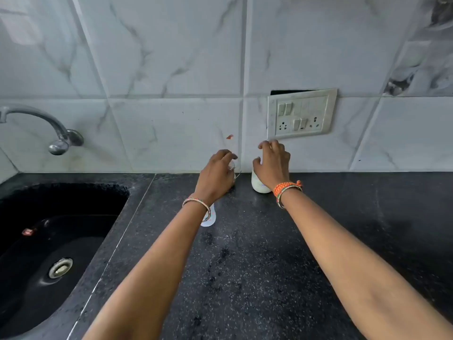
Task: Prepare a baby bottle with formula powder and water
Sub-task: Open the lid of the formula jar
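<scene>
My left hand (215, 174) reaches to the back of the black counter with loosely bent fingers over a small clear vessel (233, 168), which it mostly hides. No grip on it shows. My right hand (272, 164) hovers with spread fingers over a white container (259, 185) by the wall, the thumb close to its top. A white, partly clear object (210, 218) lies on the counter under my left wrist, largely hidden.
A black sink (56, 241) with a metal drain fills the left, with a steel tap (58, 141) on the marble-tiled wall above it. A switch and socket plate (301, 114) sits on the wall just above my right hand. The speckled black counter (245, 266) stretches toward me.
</scene>
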A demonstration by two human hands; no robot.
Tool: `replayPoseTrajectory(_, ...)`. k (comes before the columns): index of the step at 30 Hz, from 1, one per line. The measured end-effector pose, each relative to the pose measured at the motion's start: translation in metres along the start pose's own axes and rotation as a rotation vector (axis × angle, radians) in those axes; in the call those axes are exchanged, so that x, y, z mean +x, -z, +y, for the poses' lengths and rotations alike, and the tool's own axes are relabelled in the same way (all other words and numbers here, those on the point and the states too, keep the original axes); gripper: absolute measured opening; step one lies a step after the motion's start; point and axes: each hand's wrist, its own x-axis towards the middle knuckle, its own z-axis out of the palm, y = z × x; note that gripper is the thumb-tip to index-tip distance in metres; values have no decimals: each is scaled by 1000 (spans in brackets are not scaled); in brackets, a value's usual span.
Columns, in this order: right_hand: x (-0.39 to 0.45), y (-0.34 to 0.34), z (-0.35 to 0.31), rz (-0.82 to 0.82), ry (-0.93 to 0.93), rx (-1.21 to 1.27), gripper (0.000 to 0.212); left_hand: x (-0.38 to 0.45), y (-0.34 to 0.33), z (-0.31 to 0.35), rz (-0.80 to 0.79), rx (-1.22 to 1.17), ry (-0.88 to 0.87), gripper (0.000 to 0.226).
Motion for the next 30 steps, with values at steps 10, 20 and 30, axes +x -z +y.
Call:
replayPoseTrajectory(10, 37, -75, 46, -267, -303, 19, 73, 43, -43, -22, -25, -182, 77, 38)
replayPoseTrajectory(20, 29, -60, 44, -280, -398, 151, 83, 25, -58, -4, -148, -369, 108, 51)
replayPoseTrajectory(30, -85, 13, -3, -428, -298, 247, 94, -108, -77, 13, -348, -666, 459, 111)
